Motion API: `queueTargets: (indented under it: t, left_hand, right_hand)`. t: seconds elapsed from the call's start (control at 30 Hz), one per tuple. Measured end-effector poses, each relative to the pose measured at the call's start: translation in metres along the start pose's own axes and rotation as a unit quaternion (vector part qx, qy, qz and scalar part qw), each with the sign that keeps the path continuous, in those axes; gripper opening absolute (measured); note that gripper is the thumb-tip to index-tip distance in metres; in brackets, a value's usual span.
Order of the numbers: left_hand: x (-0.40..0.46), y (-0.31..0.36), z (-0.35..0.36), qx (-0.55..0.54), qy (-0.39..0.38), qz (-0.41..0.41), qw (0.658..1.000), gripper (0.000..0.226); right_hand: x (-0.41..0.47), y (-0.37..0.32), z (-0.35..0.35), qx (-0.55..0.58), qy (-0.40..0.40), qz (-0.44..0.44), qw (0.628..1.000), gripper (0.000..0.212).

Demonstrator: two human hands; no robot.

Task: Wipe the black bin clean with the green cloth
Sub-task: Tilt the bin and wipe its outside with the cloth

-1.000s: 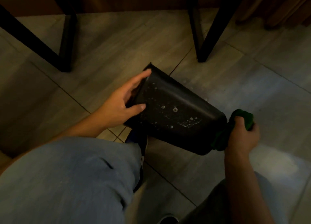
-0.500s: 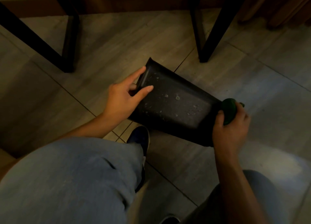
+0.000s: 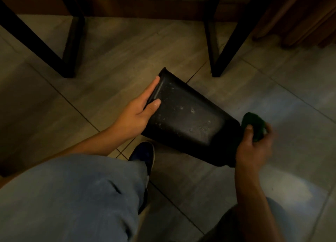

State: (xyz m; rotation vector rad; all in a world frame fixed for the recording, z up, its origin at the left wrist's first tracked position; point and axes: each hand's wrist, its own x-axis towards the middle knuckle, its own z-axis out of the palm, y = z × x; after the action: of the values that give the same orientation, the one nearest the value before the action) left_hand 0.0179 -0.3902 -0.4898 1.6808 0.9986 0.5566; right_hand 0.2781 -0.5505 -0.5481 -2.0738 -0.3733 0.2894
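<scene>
The black bin (image 3: 189, 118) lies tipped on its side above the tiled floor (image 3: 118, 63), its rimmed end pointing up and left and its other end pointing down and right. Pale specks and droplets dot the upward-facing wall. The left hand (image 3: 138, 114) holds the bin at the rimmed end: the fingers lie nearly straight along the edge and the thumb presses flat on the upper wall, so the hand is wide rather than clenched. The right hand (image 3: 252, 149) sits at the opposite end of the bin, fingers curled around the green cloth (image 3: 253, 127), which is bunched into a wad just beside, possibly touching, that end; this hand is motion-blurred, so exact contact cannot be determined. A dark shoe (image 3: 143, 156) rests on the floor directly below the bin. Light blue trouser legs (image 3: 72, 196) fill the lower part of the view. Black furniture legs (image 3: 71, 41) stand on the floor beyond the bin, well apart from it.
</scene>
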Motion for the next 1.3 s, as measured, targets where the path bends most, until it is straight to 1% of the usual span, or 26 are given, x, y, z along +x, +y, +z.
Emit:
queueTargets:
  t: [0.07,0.13,0.23,0.37,0.4,0.47,0.53,0.57,0.63,0.7,0.8,0.9,1.0,1.07,1.13,1.17,1.3]
  left_hand:
    - [0.001,-0.005,0.002,-0.012,0.013,-0.011,1.0,0.057]
    - [0.0,-0.012,0.002,-0.015,0.014,-0.028,0.999,0.055]
    - [-0.003,-0.015,0.005,-0.008,0.009,-0.035,0.999,0.055]
    - [-0.005,-0.019,0.002,-0.06,0.003,-0.052,0.997,0.053]
    - [-0.005,-0.018,0.002,-0.069,0.002,-0.055,0.996,0.051]
    - [-0.006,-0.018,0.001,-0.088,0.006,-0.065,0.994,0.049]
    - [-0.006,-0.016,0.001,-0.103,0.013,-0.069,0.992,0.052]
    - [-0.005,-0.016,0.001,-0.106,0.018,-0.069,0.992,0.054]
    - [-0.003,-0.015,0.0,-0.112,0.029,-0.071,0.991,0.056]
    - [-0.001,-0.014,0.0,-0.111,0.035,-0.066,0.991,0.058]
    - [0.003,-0.009,0.005,-0.112,0.03,-0.058,0.992,0.061]
    - [0.005,-0.007,0.006,-0.09,0.031,-0.043,0.994,0.062]
    - [0.006,-0.007,0.006,-0.068,0.043,-0.016,0.997,0.06]
    - [0.008,-0.008,0.009,-0.049,0.05,-0.008,0.998,0.059]
    - [0.008,-0.012,0.011,-0.047,0.058,-0.013,0.997,0.056]
    - [0.008,-0.016,0.011,-0.053,0.065,-0.017,0.996,0.055]
    - [0.006,-0.024,0.01,-0.073,0.072,-0.037,0.994,0.047]
  right_hand:
    - [0.002,-0.009,-0.004,0.023,-0.006,-0.004,1.0,0.047]
    - [-0.002,-0.014,0.0,0.017,-0.032,-0.026,0.999,0.047]
    - [-0.008,-0.014,0.007,-0.035,-0.082,-0.057,0.994,0.051]
    - [0.0,-0.007,0.007,-0.1,-0.143,-0.074,0.982,0.061]
    - [0.004,-0.006,0.004,-0.115,-0.158,-0.069,0.978,0.061]
    - [0.008,-0.006,0.002,-0.108,-0.182,-0.027,0.977,0.056]
    - [0.006,-0.007,0.005,-0.109,-0.179,-0.004,0.978,0.056]
    - [0.001,-0.007,0.007,-0.125,-0.17,-0.019,0.977,0.06]
    - [-0.017,-0.011,0.016,-0.16,-0.165,-0.078,0.97,0.067]
    - [-0.039,-0.019,0.03,-0.181,-0.174,-0.136,0.958,0.07]
    - [-0.063,-0.049,0.061,-0.163,-0.206,-0.205,0.943,0.068]
    - [-0.074,-0.091,0.103,-0.143,-0.212,-0.266,0.929,0.066]
    - [-0.056,-0.117,0.138,-0.15,-0.198,-0.282,0.927,0.063]
    - [-0.038,-0.125,0.153,-0.162,-0.195,-0.261,0.931,0.059]
    - [-0.034,-0.129,0.158,-0.156,-0.215,-0.232,0.936,0.053]
    - [-0.039,-0.129,0.156,-0.15,-0.218,-0.235,0.935,0.051]
    - [-0.082,-0.105,0.124,-0.128,-0.193,-0.31,0.922,0.047]
